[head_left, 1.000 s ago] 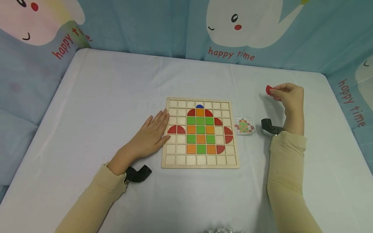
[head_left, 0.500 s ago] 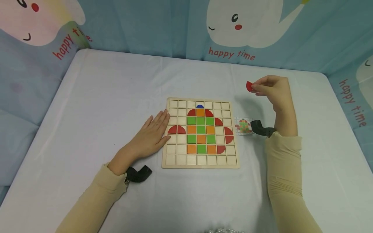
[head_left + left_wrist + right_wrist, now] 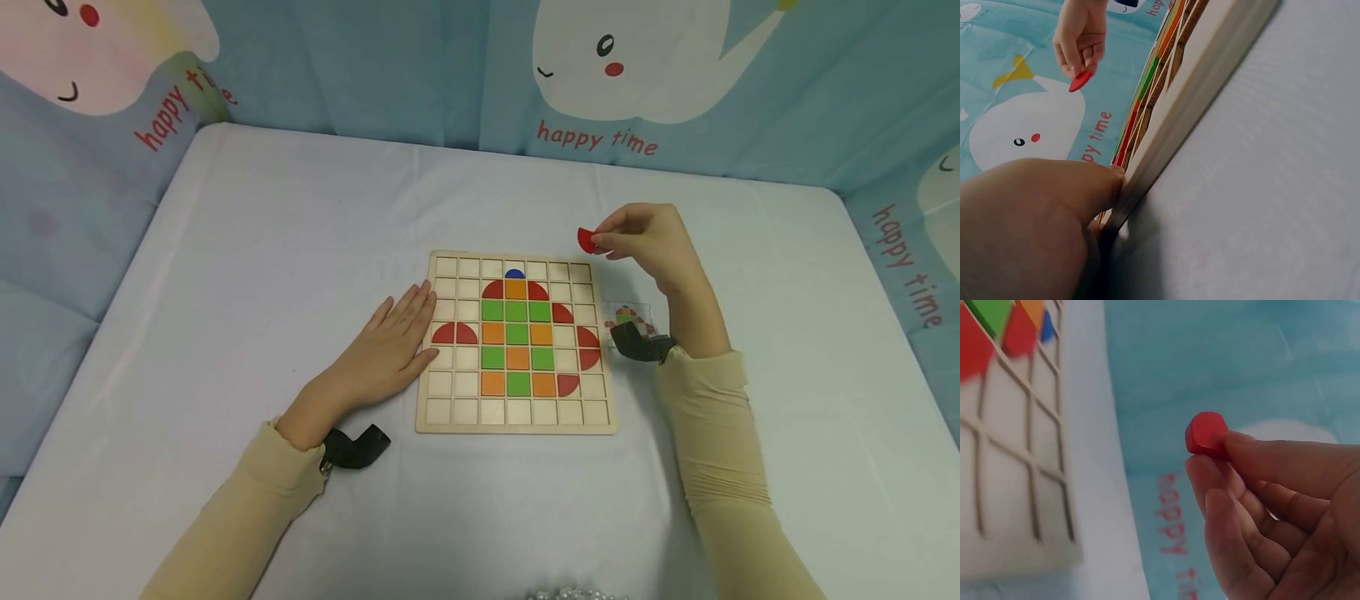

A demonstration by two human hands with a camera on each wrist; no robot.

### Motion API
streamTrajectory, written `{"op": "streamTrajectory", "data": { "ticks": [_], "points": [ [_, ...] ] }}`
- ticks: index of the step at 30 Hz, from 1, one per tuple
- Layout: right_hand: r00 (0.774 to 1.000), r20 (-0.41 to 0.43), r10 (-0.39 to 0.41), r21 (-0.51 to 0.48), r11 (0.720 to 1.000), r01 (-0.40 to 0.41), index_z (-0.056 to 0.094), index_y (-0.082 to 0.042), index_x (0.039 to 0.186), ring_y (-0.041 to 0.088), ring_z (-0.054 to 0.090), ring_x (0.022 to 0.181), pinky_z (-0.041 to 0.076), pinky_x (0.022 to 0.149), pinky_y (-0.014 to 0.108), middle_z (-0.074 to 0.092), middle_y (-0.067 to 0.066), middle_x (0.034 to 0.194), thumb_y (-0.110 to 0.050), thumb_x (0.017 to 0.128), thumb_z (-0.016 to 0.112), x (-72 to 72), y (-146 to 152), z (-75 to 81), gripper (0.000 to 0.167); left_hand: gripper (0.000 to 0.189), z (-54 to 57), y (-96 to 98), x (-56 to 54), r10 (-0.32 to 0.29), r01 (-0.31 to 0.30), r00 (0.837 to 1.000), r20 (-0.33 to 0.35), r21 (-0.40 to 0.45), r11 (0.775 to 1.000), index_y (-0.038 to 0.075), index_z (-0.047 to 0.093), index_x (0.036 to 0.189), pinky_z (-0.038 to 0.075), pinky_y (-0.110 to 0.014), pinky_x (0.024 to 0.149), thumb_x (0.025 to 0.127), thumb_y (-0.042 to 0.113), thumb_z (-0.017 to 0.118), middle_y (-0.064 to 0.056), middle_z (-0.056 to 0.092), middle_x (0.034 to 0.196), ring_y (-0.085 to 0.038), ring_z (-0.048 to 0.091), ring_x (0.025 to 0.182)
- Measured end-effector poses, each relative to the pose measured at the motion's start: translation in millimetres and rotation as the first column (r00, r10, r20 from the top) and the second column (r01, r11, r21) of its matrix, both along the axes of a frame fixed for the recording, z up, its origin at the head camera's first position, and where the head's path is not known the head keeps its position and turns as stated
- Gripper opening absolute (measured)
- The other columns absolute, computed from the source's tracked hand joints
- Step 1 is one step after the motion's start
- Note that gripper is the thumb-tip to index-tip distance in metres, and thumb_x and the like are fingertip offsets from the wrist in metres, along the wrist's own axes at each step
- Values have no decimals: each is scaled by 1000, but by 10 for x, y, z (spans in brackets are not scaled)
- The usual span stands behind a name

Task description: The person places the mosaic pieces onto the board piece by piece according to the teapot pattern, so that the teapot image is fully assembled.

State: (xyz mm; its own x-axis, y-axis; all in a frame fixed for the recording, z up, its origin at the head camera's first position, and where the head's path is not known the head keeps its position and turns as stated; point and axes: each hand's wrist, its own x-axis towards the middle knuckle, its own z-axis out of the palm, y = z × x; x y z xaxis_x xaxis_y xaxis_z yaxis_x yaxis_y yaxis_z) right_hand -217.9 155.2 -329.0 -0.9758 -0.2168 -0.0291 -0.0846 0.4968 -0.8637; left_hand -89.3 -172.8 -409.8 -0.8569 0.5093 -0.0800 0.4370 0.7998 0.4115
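Note:
A square wooden grid board (image 3: 517,429) lies on the table, with green, orange and red pieces and one blue piece (image 3: 514,274) set in its cells. With straight fingers my left hand (image 3: 378,354) rests against the board's left edge; the left wrist view shows the thumb (image 3: 1094,181) on that edge. Above the table, just beyond the board's upper right corner, my right hand (image 3: 652,242) pinches a red quarter-circle piece (image 3: 586,241) between thumb and fingers. In the right wrist view this red piece (image 3: 1207,434) appears with a rounded side and some thickness.
A small card (image 3: 630,312) with a printed coloured pattern lies right of the board, partly covered by the right wrist camera (image 3: 641,343). A string of pearl-like beads (image 3: 576,594) shows at the bottom edge. Printed blue cloth (image 3: 375,75) hangs behind the white table (image 3: 322,208).
My right hand has moved left with the red piece, from the table's right side to near the board's upper right corner. The left hand and board have stayed in place.

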Motion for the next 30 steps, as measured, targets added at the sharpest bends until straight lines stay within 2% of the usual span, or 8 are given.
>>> {"op": "streamTrajectory", "data": {
  "ticks": [8,16,20,23,27,30],
  "points": [
    [989,69,134,49,989,-137,66,4,86,30,66,75,54,66,28,67,9,77,-4,86,68,118,-322,-47,8,69,-1,-7,4,1,-1,1000,-2,6,1000,-6,6,148,-1,-46,113,101,31,40,-18,1,156,-28,-4,144],
    [957,143,254,103,958,-269,67,3,87,31,64,71,55,68,33,68,13,80,-8,86,69,257,-564,-56,11,69,0,-8,3,2,-2,1000,1,8,1000,-6,6,149,-2,-46,113,101,31,40,-17,1,157,-28,-4,144],
    [936,156,314,130,933,-335,67,0,83,23,61,68,51,65,28,67,8,76,-8,84,72,341,-672,-57,9,69,-7,-9,1,2,-2,1000,-2,7,1000,-6,7,148,-1,-45,113,101,31,40,-17,1,157,-28,-4,144],
    [909,149,390,161,897,-411,67,-4,80,18,55,65,45,61,27,65,4,72,-8,83,73,409,-767,-78,7,69,-8,-12,4,2,-2,1000,-1,5,1000,-6,7,148,-2,-45,113,100,31,40,-17,1,157,-28,-4,144],
    [854,185,486,140,847,-512,67,-4,78,19,60,65,47,61,28,65,2,70,-5,82,73,497,-880,-110,6,70,-3,-11,2,3,-3,1000,1,1,1000,-6,7,149,-1,-46,113,100,31,41,-17,1,156,-28,-4,144],
    [825,205,526,141,819,-557,69,-3,80,19,63,66,49,61,28,67,1,71,-5,81,73,551,-938,-128,5,70,5,-8,-2,1,-1,1000,2,1,1000,-6,7,149,-1,-46,113,101,32,41,-17,1,156,-28,-3,144]
  ]
}}
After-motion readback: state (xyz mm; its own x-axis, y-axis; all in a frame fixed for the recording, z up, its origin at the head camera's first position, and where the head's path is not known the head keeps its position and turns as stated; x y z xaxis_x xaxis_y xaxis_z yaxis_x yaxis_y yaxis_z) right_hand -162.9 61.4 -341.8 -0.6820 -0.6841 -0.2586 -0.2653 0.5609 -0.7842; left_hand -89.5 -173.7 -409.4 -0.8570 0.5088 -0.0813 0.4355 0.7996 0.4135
